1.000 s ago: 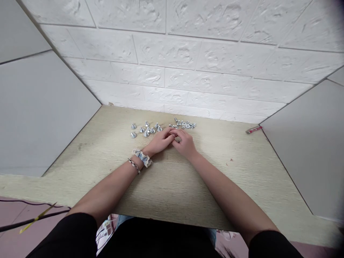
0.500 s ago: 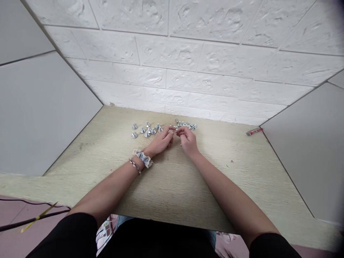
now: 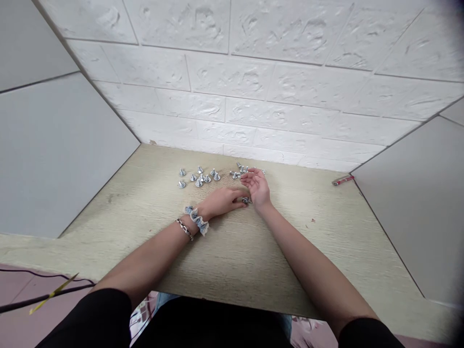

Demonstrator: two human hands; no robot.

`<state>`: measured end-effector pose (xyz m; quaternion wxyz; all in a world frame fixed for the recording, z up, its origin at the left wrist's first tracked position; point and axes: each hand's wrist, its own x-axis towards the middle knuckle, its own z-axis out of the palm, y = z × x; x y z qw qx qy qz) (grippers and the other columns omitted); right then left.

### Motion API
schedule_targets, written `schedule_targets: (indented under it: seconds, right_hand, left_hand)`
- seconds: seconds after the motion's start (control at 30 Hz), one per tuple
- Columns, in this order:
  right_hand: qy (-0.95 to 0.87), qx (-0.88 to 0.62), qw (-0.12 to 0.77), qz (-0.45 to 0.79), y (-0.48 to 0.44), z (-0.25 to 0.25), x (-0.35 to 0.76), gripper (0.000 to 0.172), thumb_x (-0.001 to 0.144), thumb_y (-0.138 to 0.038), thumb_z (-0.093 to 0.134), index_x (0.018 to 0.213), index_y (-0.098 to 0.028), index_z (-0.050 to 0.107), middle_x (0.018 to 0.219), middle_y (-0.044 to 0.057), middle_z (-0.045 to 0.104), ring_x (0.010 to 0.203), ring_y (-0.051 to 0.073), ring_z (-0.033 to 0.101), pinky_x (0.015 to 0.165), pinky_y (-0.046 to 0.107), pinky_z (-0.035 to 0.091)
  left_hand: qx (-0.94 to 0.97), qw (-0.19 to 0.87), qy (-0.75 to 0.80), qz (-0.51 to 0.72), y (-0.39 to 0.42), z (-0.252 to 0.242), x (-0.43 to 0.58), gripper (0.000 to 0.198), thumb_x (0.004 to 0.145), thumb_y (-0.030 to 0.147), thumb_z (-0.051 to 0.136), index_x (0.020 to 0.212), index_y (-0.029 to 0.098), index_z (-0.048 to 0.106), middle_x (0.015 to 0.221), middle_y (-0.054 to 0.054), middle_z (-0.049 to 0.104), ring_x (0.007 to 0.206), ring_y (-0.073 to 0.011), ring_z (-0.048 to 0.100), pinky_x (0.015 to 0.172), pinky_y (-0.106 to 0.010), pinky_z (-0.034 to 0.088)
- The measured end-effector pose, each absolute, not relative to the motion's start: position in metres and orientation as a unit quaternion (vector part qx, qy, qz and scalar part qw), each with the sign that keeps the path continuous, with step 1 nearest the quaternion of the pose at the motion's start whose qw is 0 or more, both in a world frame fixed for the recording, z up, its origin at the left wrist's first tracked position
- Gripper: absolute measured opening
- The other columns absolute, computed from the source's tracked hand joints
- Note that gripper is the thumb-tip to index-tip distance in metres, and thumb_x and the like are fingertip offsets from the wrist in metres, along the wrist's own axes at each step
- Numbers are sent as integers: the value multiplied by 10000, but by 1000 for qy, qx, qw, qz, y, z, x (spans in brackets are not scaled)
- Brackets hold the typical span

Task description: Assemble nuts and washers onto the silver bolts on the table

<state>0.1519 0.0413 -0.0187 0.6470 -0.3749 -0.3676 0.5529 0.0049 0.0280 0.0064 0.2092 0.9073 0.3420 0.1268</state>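
The left hand (image 3: pixel 225 199) pinches a bolt (image 3: pixel 246 199) beside the right hand (image 3: pixel 259 190), whose fingers are loosely spread. Bolt handling appears in hand; the next move calls for a steady pinch.

Blk shirt (image 3: pixel 217 326), btm ctr of frame, plain where it shows. Short blk sleeves, same look: L sleeve (image 3: pixel 96 319) btm left, R sleeve (image 3: pixel 368 333) btm right. On L wrist, a bit left of ctr: ruffled lt. blue scrunchie (image 3: pixel 197 220) w/ off-white edging; just up-arm, silver chain bracelet (image 3: pixel 184 229), chunky links. Lt. blue jeans (image 3: pixel 164 300) peek out each side of shirt, btm edge.
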Motion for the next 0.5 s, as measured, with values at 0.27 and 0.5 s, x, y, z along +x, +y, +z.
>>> schedule_targets:
  seconds: [0.27,0.5]
  right_hand:
    - [-351,-358,632,591,41,-18,153,242,684,-332,488,895,-219,521,728,2,656,696,137,601,663,261,475]
    - [-366,-360,624,589,43,-20,153,262,666,-343,523,895,-217,523,728,-4,650,695,134,596,644,247,467]
  left_hand:
    - [928,142,330,94,26,6,8,295,917,337,411,1118,232,600,1065,-55,654,844,-176,625,705,-272,448]
    - [916,139,370,69,23,10,11,289,889,305,365,1006,194,604,899,-73,664,729,-198,606,666,-301,436]
